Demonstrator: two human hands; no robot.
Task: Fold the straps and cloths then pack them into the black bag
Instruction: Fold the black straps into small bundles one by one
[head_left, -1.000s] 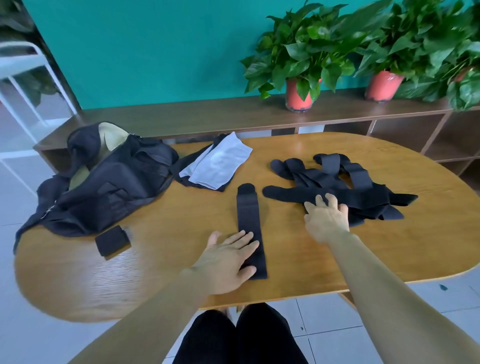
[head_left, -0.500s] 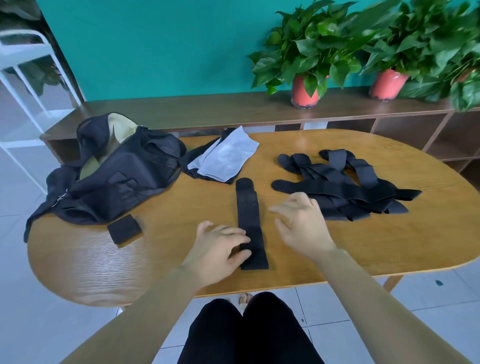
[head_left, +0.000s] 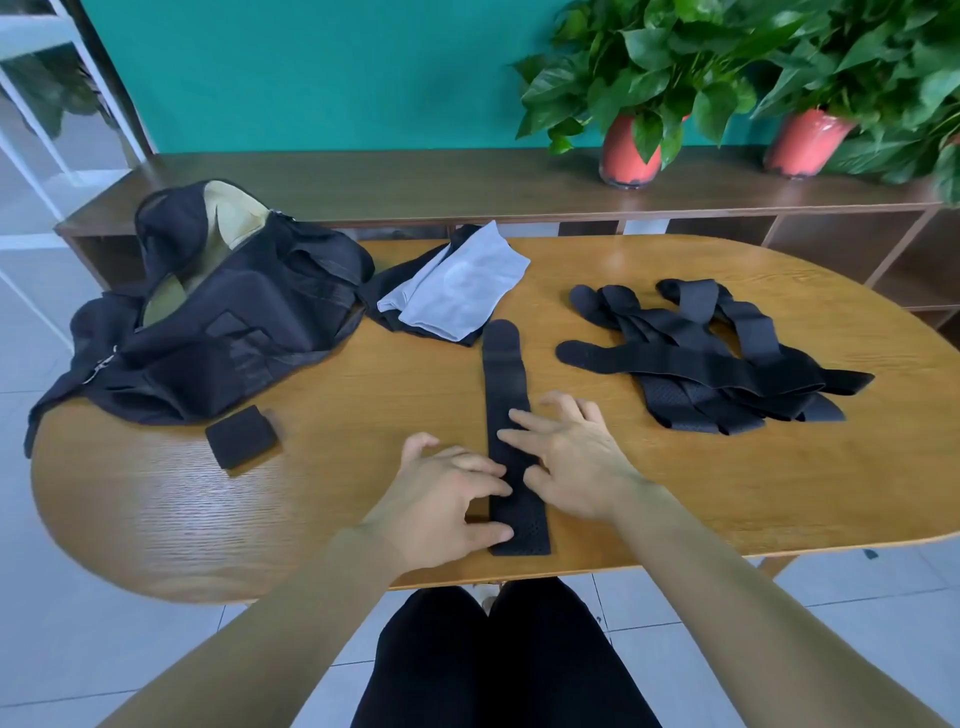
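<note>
From where I stand there is only the head view, looking down over the wooden table (head_left: 727, 493). Both hands meet on one long black strap (head_left: 505, 384) that lies flat and straight, running away from the person.

The left hand (head_left: 441, 499) comes in from the strap's left side. Its fingers (head_left: 483, 462) are loosely bent and lie close together, tips on the strap's near half, with the thumb touching the near end. I cannot tell whether they pinch the edge or only rest on it.

The right hand (head_left: 571, 467) comes from the other side with its fingers (head_left: 524, 417) spread apart. The index tip lies on the strap just beyond the left fingertips, and the thumb is beside the strap's right edge.

Beyond the right fingertips and to their right sits a loose pile of black straps (head_left: 701, 358), apart from the hand. Straight past the strap's far end, a pale cloth (head_left: 457, 291) lies folded on a dark cloth (head_left: 395, 296).

Well to the left of the left fingers, the black bag (head_left: 234, 322) slumps open, showing a pale lining. A small folded black strap (head_left: 241, 436) lies just in front of it, between the bag and the left hand.

Behind the table runs a low wooden shelf (head_left: 415, 176) with potted plants (head_left: 628, 150).
</note>
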